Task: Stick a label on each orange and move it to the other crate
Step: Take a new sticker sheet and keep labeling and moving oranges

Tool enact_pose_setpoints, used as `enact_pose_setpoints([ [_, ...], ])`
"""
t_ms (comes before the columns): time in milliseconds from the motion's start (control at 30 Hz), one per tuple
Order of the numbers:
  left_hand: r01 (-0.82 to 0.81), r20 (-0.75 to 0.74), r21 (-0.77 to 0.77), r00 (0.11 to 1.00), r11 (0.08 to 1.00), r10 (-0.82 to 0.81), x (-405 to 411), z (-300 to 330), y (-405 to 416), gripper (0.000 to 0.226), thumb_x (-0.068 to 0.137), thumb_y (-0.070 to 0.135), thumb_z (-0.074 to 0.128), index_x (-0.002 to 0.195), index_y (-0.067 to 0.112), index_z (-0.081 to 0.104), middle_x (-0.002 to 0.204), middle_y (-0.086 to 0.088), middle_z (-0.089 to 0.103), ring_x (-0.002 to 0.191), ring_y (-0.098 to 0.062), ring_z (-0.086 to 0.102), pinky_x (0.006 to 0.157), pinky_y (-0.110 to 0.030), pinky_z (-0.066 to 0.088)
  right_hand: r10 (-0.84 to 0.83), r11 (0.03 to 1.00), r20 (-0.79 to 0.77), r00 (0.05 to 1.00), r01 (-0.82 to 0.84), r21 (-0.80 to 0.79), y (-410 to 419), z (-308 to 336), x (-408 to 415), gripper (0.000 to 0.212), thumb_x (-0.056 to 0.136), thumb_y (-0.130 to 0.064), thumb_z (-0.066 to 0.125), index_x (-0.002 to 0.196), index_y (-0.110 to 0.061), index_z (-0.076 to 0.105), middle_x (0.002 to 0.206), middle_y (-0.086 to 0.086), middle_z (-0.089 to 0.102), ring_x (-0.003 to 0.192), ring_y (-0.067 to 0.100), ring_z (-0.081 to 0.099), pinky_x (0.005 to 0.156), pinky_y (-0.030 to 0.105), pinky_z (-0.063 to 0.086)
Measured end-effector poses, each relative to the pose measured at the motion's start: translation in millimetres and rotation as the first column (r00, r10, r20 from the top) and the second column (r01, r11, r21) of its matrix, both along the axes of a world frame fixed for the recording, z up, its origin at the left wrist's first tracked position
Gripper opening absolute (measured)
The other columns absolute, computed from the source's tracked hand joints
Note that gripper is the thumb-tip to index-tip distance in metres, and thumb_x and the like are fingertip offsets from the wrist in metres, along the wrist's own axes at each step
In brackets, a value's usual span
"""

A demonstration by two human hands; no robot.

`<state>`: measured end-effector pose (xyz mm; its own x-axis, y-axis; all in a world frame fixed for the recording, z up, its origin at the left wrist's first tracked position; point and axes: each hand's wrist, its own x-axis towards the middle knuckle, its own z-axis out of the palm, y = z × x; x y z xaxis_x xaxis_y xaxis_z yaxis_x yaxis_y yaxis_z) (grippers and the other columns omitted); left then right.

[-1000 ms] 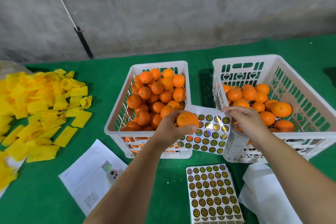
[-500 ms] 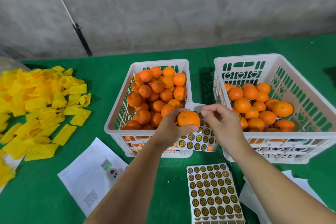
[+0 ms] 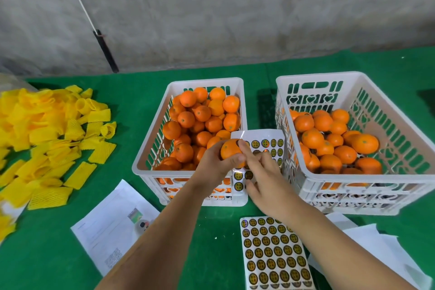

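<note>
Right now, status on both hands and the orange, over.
Left hand grips the orange over the left crate. Right hand presses a label onto it with a fingertip. Sticker sheet behind; right crate unobstructed.

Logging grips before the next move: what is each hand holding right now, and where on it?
The left hand grips an orange around its lower side. The right hand holds nothing clearly; its forefinger presses the orange's top.
</note>
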<state>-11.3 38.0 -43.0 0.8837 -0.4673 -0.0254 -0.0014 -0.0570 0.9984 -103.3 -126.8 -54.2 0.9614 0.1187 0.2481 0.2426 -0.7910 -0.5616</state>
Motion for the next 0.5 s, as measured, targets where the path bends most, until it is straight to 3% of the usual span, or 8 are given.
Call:
enact_pose_setpoints([
  [67, 0.01, -0.002, 0.006, 1.0, 1.0, -0.01, 0.8, -0.3, 0.1, 0.087, 0.07, 0.068, 0.087, 0.138, 0.019, 0.063, 0.126, -0.004, 0.074, 0.117, -0.022, 0.071, 0.102, -0.041, 0.059, -0.028, 0.997, -0.009, 1.0, 0.028, 0.077, 7.8, 0.8, 1.5, 0.093, 0.103, -0.018, 0.056, 0.161, -0.052, -0.009, 0.112, -0.009, 0.034, 0.093, 0.011, 0.048, 0.074, 0.036, 0.053],
  [133, 0.009, 0.001, 0.027, 1.0, 1.0, -0.009, -1.6, -1.6, -0.4, 0.094, 0.064, 0.07, 0.089, 0.137, 0.018, 0.062, 0.123, -0.004, 0.074, 0.113, -0.022, 0.073, 0.092, -0.034, 0.061, -0.119, 0.977, -0.012, 0.993, 0.119, 0.177, 10.1, 1.4, 2.2, 0.081, 0.105, -0.02, 0.053, 0.163, -0.048, 0.004, 0.118, -0.009, 0.044, 0.086, 0.005, 0.054, 0.072, 0.031, 0.052],
  [233, 0.002, -0.006, 0.047, 1.0, 0.999, -0.002, -8.1, -6.4, 1.0, 0.104, 0.056, 0.072, 0.091, 0.14, 0.018, 0.06, 0.124, -0.003, 0.073, 0.112, -0.023, 0.072, 0.087, -0.03, 0.061, -0.184, 0.948, -0.034, 0.982, 0.186, 0.257, 4.2, -0.9, -3.1, 0.069, 0.104, -0.018, 0.055, 0.162, -0.041, 0.026, 0.118, -0.013, 0.055, 0.089, -0.002, 0.058, 0.073, 0.012, 0.045],
  [300, -0.013, -0.023, 0.002, 1.0, 1.0, 0.013, -11.2, -8.3, 2.3, 0.106, 0.056, 0.072, 0.092, 0.14, 0.016, 0.06, 0.125, -0.006, 0.073, 0.113, -0.025, 0.072, 0.093, -0.036, 0.061, -0.115, 0.879, -0.088, 0.989, 0.143, 0.456, 2.3, 1.5, -5.4, 0.058, 0.104, -0.022, 0.052, 0.153, -0.051, 0.041, 0.119, -0.019, 0.06, 0.096, -0.005, 0.061, 0.077, 0.008, 0.045],
  [367, -0.034, 0.003, 0.016, 0.999, 0.999, 0.034, -15.2, -6.8, 0.9, 0.095, 0.061, 0.063, 0.094, 0.137, 0.017, 0.062, 0.124, -0.006, 0.073, 0.112, -0.026, 0.072, 0.092, -0.037, 0.061, -0.084, 0.746, -0.19, 0.978, 0.189, 0.639, 6.8, 14.1, -1.0, 0.03, 0.102, -0.047, 0.046, 0.125, -0.063, 0.056, 0.107, -0.021, 0.067, 0.091, -0.004, 0.066, 0.075, 0.014, 0.051],
  [400, -0.038, 0.032, 0.036, 0.999, 0.999, 0.037, -18.6, -5.8, -0.5, 0.085, 0.064, 0.054, 0.094, 0.135, 0.019, 0.063, 0.122, -0.003, 0.073, 0.11, -0.024, 0.072, 0.09, -0.036, 0.06, -0.098, 0.723, -0.221, 0.97, 0.221, 0.654, 8.9, 19.2, 2.2, 0.019, 0.1, -0.06, 0.045, 0.113, -0.059, 0.058, 0.098, -0.014, 0.068, 0.083, 0.001, 0.068, 0.071, 0.023, 0.055],
  [433, -0.048, 0.056, 0.044, 0.997, 0.998, 0.045, -23.0, -5.0, -1.6, 0.076, 0.067, 0.047, 0.093, 0.133, 0.023, 0.064, 0.12, 0.0, 0.074, 0.11, -0.021, 0.072, 0.089, -0.037, 0.06, -0.121, 0.732, -0.231, 0.965, 0.244, 0.636, 9.8, 21.4, 5.0, 0.023, 0.098, -0.069, 0.046, 0.107, -0.051, 0.058, 0.093, -0.007, 0.068, 0.076, 0.007, 0.069, 0.068, 0.034, 0.058],
  [500, -0.077, 0.107, 0.031, 0.992, 0.997, 0.074, -35.0, -2.3, -2.2, 0.07, 0.068, 0.042, 0.094, 0.131, 0.03, 0.064, 0.121, 0.005, 0.073, 0.111, -0.018, 0.071, 0.09, -0.038, 0.061, -0.17, 0.729, -0.216, 0.961, 0.271, 0.629, 9.5, 23.8, 7.1, 0.029, 0.096, -0.066, 0.055, 0.102, -0.038, 0.06, 0.091, 0.005, 0.068, 0.076, 0.021, 0.071, 0.07, 0.048, 0.059],
])
